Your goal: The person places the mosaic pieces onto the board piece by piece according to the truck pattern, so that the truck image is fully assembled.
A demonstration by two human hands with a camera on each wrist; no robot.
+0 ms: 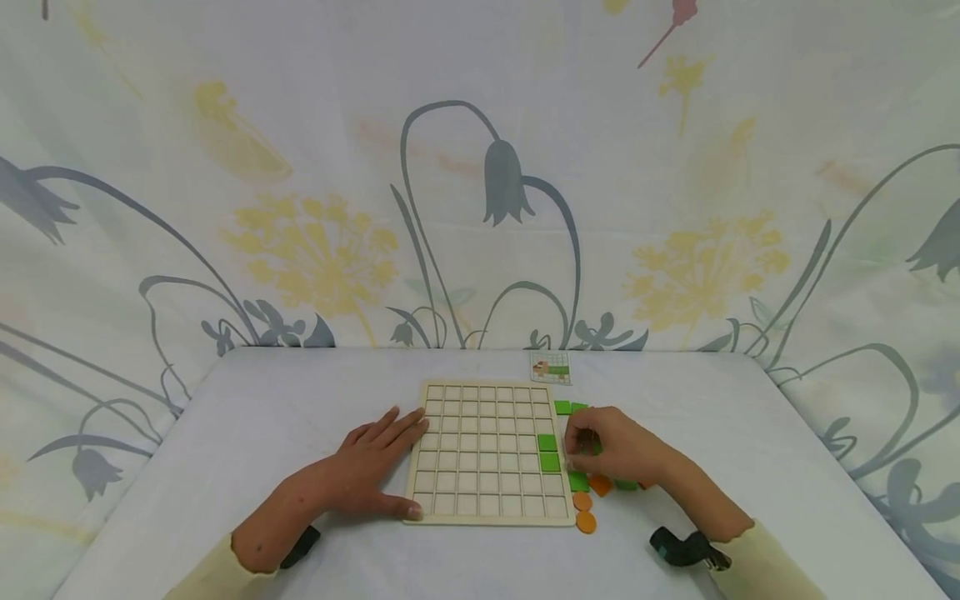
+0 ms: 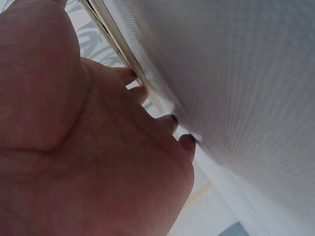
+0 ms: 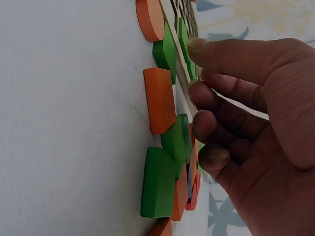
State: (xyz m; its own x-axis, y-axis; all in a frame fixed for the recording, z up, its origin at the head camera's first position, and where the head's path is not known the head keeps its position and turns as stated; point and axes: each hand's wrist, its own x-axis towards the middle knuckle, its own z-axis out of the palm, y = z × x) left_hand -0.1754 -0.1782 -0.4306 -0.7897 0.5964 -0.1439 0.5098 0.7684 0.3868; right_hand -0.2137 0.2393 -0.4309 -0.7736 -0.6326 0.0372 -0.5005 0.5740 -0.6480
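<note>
A pale wooden grid board lies on the white table. Two green squares occupy neighbouring cells by its right edge. Fingers spread, my left hand rests along the board's left edge; in the left wrist view the palm of this hand shows, fingertips at the edge. My right hand is over the board's right edge, beside the green squares. In the right wrist view this hand has loosely bent fingers and a thumb near the green tiles on the board, with nothing visible between them.
Right of the board lie loose pieces: orange discs, green squares and orange pieces. The right wrist view also shows a thick green block and a red piece. A small picture card lies behind the board. Patterned cloth hangs behind the table.
</note>
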